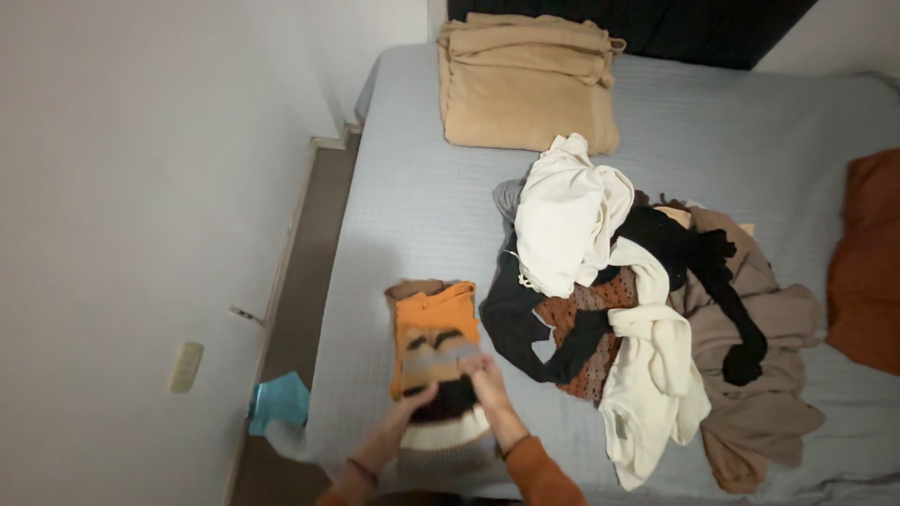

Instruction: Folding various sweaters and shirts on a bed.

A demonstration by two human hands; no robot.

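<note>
A folded striped sweater [433, 342], orange at the top with grey, black and cream bands, lies on the near left part of the grey bed [412, 206]. Both my hands rest on its lower half. My left hand [412, 405] presses near the black band at the left. My right hand [483, 375] lies flat on the grey and black bands at the right, fingers together. A brown garment peeks out under the sweater's top edge. My sleeves are orange.
A heap of unfolded clothes [637, 300] in white, black, rust and tan fills the bed's middle. A folded tan blanket [525, 84] lies at the far end. A rust cushion [867, 262] sits at the right edge. A blue cloth [279, 401] lies in the narrow floor gap by the white wall.
</note>
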